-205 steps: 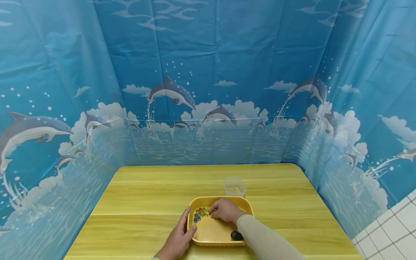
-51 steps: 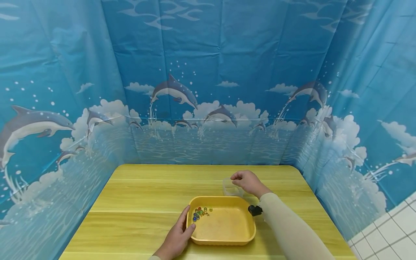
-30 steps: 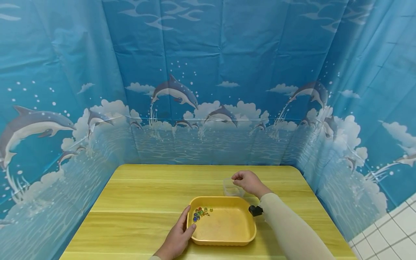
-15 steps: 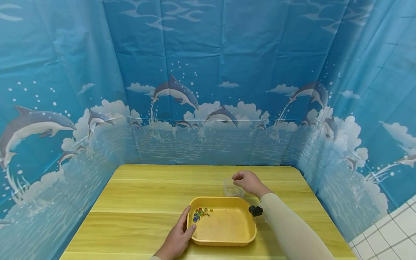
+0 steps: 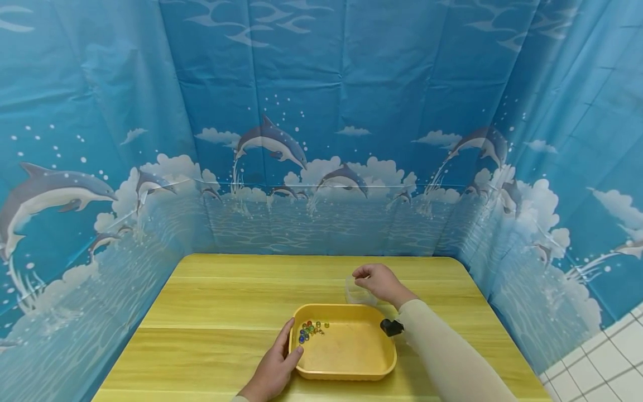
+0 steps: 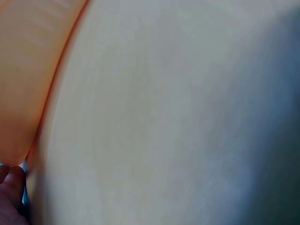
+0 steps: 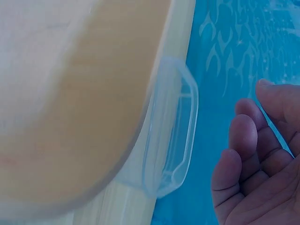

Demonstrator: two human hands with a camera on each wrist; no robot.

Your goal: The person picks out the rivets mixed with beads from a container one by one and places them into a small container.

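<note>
Moved: right hand point(image 5: 379, 281), which earlier reached down to the marbles, has gone beyond the tray's far edge and, since the last frame, shifted slightly left; the sleeve point(image 5: 447, 357) and black wrist camera point(image 5: 392, 328) moved with it.
Right fingers: loosely bent over the small container, with a narrow gap between thumb and forefinger; the right wrist view shows part of the palm, bare.
Left hand point(image 5: 271, 368): grips the tray at its left edge, thumb hooked over the rim near the near left corner, forefinger farther up the outside; the remaining fingers are mostly hidden.
Tray point(image 5: 346, 354): yellow plastic, rectangular with rounded corners, lying flat toward the near side of the worktop, a little right of midway between its left and right edges.
Marbles point(image 5: 308, 330): glass, in blue, green, red and amber, clustered in the tray against its left edge toward the far left corner; a couple lie slightly apart on the right of the group.
Container point(image 5: 360, 297): small, transparent plastic, upright on the worktop just beyond the tray's far edge, right of that edge's middle.
Worktop point(image 5: 226, 296): yellow wood grain, rounded far corners.
Curtain point(image 5: 321, 89): blue, printed with leaping dolphins, behind the worktop's far edge and along both sides.
Tiles point(image 5: 585, 371): white, past the right edge.
</note>
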